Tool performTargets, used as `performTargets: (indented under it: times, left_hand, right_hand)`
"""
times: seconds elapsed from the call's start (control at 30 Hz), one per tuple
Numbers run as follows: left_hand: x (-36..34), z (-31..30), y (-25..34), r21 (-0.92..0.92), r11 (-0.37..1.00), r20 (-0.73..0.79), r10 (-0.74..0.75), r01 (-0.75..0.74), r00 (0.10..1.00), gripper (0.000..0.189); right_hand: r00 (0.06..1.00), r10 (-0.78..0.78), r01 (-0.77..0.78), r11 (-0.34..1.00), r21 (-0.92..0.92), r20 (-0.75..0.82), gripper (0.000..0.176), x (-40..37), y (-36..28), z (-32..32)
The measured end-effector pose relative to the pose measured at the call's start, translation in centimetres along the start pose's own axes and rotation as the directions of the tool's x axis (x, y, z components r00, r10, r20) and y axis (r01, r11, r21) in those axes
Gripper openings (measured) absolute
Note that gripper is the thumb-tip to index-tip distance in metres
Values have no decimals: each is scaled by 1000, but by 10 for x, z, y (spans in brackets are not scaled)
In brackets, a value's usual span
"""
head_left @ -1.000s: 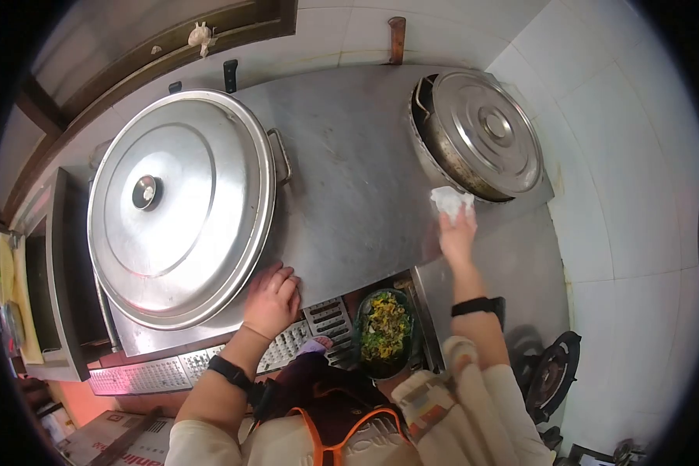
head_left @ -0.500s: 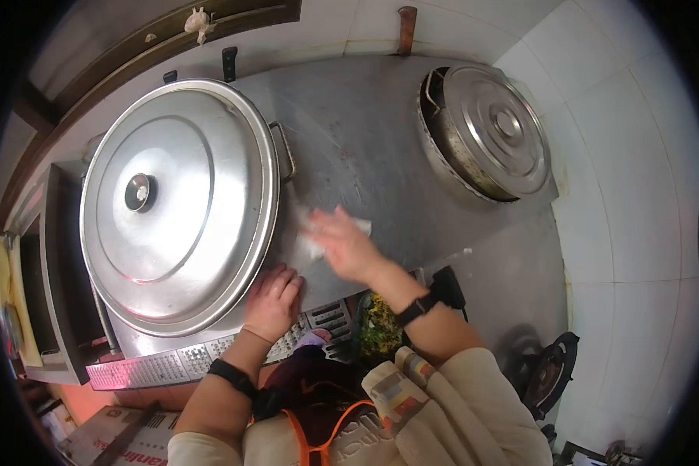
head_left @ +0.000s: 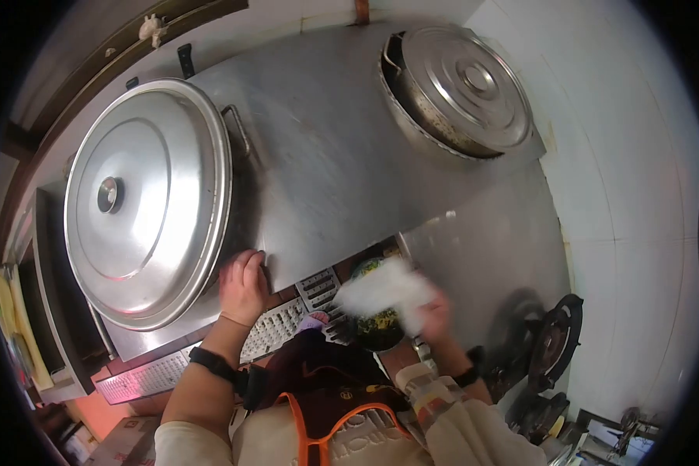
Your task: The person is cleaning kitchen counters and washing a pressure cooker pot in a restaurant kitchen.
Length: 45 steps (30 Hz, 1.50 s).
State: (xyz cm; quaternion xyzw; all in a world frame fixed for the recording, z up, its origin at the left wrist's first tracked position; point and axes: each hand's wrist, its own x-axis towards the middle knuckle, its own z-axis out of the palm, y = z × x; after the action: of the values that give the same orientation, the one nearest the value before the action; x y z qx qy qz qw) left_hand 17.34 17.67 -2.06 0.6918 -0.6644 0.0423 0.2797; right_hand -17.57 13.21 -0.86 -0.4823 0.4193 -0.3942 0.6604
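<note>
One white cloth (head_left: 384,291) in right grip (head_left: 435,314)

Pale tiled walls (head_left: 613,194) meet a dark wooden frame (head_left: 105,58).

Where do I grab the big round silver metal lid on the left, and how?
Grip the big round silver metal lid by its small round knob, coming from above with fingertips around the sides. The knob stands up near the middle of the smooth dome, so it should be the surest hold.
</note>
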Motion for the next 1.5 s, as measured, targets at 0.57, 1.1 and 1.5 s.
performTargets:
  times: [0.57, 1.1, 1.5]
  left_hand:
    - [3, 2, 7, 113, 993, 132, 31, -46, 991, 29]
    - [6, 6, 11, 106, 994, 115, 27, -39, 993, 26]
    - [73, 29, 185, -439, 879, 250, 320, -188, 914, 27]
  right_hand:
    - [900, -435, 142, 320, -937, -13, 45, 53, 34, -37]
    - [882, 125, -251, 941, -227, -454, 50, -164, -10, -53]
    - [435, -210, -773, 412, -483, -875, 61, -147, 29, -193]
